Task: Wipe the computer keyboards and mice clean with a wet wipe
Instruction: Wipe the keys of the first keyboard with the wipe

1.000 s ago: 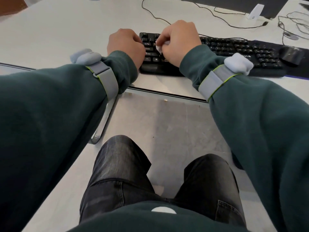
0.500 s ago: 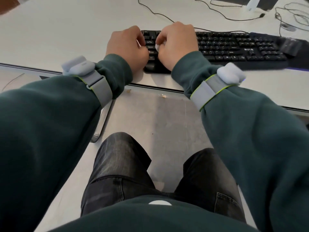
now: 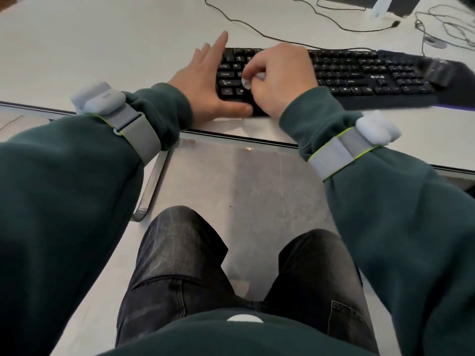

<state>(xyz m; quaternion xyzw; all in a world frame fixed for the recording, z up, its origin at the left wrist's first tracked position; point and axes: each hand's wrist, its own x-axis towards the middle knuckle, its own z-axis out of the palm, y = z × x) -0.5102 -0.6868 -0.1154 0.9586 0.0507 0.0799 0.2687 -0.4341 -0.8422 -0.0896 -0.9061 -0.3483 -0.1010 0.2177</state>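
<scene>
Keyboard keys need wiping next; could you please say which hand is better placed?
The right hand: it pinches the wet wipe on the keyboard; the left hand lies open at its left end, probably steadying it.

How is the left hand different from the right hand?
The left hand is flat with straight fingers; the right hand is curled. The left hand holds nothing and rests against the keyboard at its end; the right hand pinches a white wipe against it. Both wear grey wristbands.

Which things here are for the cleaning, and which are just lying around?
For the cleaning: keyboard, wipe pinched by the right hand, left hand flat against the keyboard's end, mouse (blurry).
Just lying about: cables, white stand.
</scene>
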